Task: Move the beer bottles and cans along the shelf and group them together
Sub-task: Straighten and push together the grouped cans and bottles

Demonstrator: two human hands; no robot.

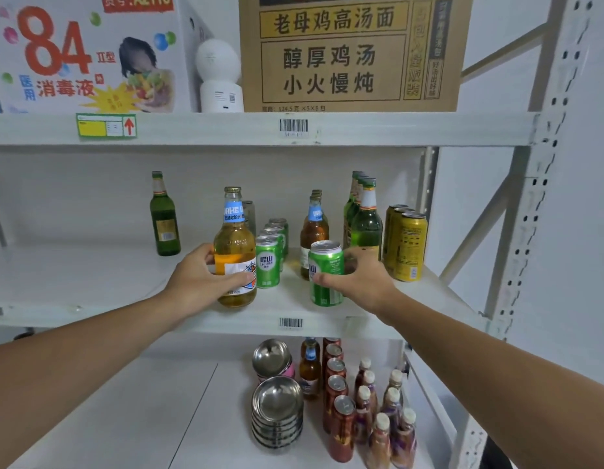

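My left hand point(205, 279) grips a clear bottle of amber beer with a blue neck label point(235, 238), upright near the front of the middle shelf point(90, 286). My right hand point(358, 282) holds a green can point(325, 265), tilted a little, to the right of it. Between them a row of green cans point(268, 262) runs backward. Behind stand two more amber bottles point(314, 228), several green bottles point(365, 218) and gold cans point(409, 245) at the right end. A lone green bottle point(164, 218) stands apart at the back left.
Cartons point(348, 52) and a white round device point(220, 76) sit on the top shelf. The lower shelf carries stacked steel bowls point(276, 411), red cans point(337, 397) and small bottles point(392, 418). The rack's upright post point(527, 231) and diagonal brace close off the right side.
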